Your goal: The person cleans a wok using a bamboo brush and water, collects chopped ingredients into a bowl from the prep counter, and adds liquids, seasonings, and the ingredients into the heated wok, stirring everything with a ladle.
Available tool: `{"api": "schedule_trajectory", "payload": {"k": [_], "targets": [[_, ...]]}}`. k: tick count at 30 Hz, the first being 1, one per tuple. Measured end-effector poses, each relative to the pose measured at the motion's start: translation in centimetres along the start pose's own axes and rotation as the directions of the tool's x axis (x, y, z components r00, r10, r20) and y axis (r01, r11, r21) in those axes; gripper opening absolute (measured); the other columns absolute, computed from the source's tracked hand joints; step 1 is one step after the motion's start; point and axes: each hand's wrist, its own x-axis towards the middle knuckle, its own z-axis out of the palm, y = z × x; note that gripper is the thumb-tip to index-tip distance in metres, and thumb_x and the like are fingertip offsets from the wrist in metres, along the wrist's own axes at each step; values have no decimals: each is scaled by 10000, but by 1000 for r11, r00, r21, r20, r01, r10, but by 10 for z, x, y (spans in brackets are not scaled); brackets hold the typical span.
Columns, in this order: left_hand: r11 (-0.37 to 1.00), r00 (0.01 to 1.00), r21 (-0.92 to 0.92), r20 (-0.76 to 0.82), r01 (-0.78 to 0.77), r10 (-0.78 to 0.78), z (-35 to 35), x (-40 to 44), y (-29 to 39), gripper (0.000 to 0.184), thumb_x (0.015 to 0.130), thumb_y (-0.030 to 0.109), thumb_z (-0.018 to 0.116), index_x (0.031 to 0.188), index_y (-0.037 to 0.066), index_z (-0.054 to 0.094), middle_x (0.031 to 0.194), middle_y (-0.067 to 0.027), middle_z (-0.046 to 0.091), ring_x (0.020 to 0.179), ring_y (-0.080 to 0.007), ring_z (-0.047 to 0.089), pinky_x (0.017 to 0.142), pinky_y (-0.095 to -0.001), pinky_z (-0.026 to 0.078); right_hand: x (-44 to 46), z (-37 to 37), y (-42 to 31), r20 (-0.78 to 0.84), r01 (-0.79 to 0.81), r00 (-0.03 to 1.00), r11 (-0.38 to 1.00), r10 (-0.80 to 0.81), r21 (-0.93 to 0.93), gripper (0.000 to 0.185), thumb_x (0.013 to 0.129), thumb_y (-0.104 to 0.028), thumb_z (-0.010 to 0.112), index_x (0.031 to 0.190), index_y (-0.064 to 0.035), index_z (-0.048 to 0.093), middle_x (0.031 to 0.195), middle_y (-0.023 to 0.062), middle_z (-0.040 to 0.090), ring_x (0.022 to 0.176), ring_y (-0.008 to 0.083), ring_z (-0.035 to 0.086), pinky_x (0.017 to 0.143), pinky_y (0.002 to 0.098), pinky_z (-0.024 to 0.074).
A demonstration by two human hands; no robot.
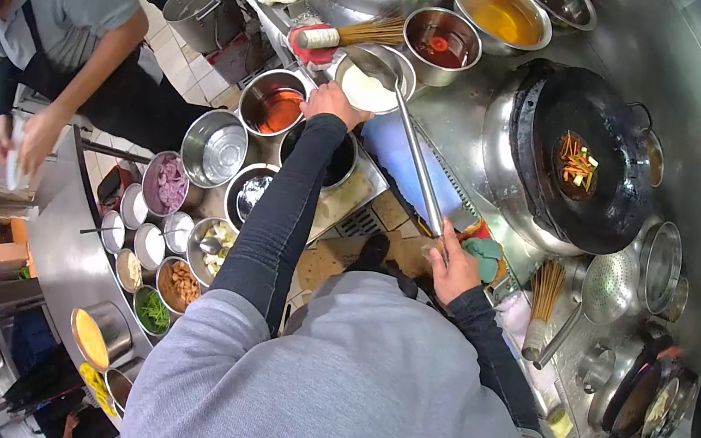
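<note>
My left hand (333,105) is closed on the near rim of a metal bowl (411,80) with a white substance (367,91) in it. A long-handled ladle (422,164) lies in my right hand (455,264), its fingers wrapped round the end of the handle. The ladle's head is over the bowl; how deep it dips cannot be made out. On the burner to the right stands a dark wok (605,133) holding cut orange and green pieces (576,163). Below my left forearm is a dark-filled pot (344,162), partly hidden.
Pots of reddish liquid (280,108) and clear liquid (215,146) stand on the left, beside chopped onion (166,183) and several small ingredient bowls. A bamboo brush (373,35) and an oil bowl (503,11) are ahead. A strainer ladle (608,288) lies right. A co-worker (76,20) stands left.
</note>
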Motion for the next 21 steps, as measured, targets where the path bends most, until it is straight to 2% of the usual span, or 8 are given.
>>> {"api": "schedule_trajectory", "payload": {"k": [6, 9, 12, 14, 15, 18, 19, 21], "targets": [[999, 999, -25, 37, -23, 24, 8, 6, -4, 729, 479, 478, 756, 1003, 26, 525, 1027, -116, 548, 997, -259, 505, 823, -432, 390, -10, -14, -13, 136, -206, 972, 972, 190, 115, 524, 799, -119, 504, 1281, -78, 304, 932, 244, 544, 850, 349, 558, 749, 324, 424], [999, 1000, -32, 21, -22, 22, 7, 5, -4, 736, 482, 477, 756, 1011, 24, 518, 1034, -118, 544, 1003, -257, 501, 822, -439, 388, -13, -13, -4, 133, -193, 975, 974, 177, 115, 503, 810, -119, 499, 1277, -78, 318, 948, 198, 565, 827, 294, 577, 756, 291, 420], [999, 1000, -32, 30, 2, -1, 7, 2, -4, 736, 492, 470, 753, 1022, 22, 509, 1038, -120, 541, 1009, -259, 497, 821, -446, 386, -11, -7, 3, -7, 41, 999, 979, -40, 202, 487, 839, -108, 458, 1297, -107, 295, 836, 117, 567, 618, 228, 565, 610, 275, 454], [996, 999, -79, 4, -32, 32, 13, 4, -9, 705, 517, 463, 741, 1039, 52, 505, 1042, -123, 538, 1013, -265, 493, 817, -454, 387, -9, -24, -12, 451, -505, 861, 503, 237, 701, 478, 863, -139, 422, 1306, -120, 244, 693, 71, 480, 441, 141, 446, 420, 277, 399], [996, 999, -77, -3, -34, 34, 12, 2, -11, 705, 517, 463, 741, 1039, 52, 505, 1042, -123, 538, 1013, -265, 493, 817, -454, 387, -9, -31, -20, 447, -499, 865, 504, 230, 705, 478, 863, -139, 422, 1306, -120, 244, 693, 71, 480, 441, 141, 446, 420, 277, 399], [962, 981, -256, -185, -101, 54, 13, -6, -20, 619, 585, 410, 690, 1098, 126, 491, 1029, -122, 543, 1012, -290, 488, 806, -466, 391, -15, -56, -39, 540, -536, 837, -67, 91, 842, 387, 878, -128, 399, 1251, -114, 300, 696, 15, 404, 417, 64, 359, 361, 194, 329], [947, 981, -306, -189, -97, 39, 19, -9, -26, 600, 615, 382, 664, 1123, 126, 476, 1019, -118, 551, 1011, -288, 486, 804, -459, 394, -20, -67, -43, 520, -515, 849, -70, 96, 854, 387, 878, -128, 399, 1251, -114, 300, 696, 15, 404, 417, 64, 359, 361, 194, 329], [906, 944, -369, -318, -209, 89, 36, -10, -40, 467, 649, 364, 640, 1013, 85, 549, 977, -132, 568, 921, -296, 524, 794, -411, 409, -33, -91, -46, 523, -497, 847, -497, -99, 711, 380, 871, -114, 396, 1240, -117, 303, 693, 5, 380, 420, 44, 347, 367, 180, 326]]}}
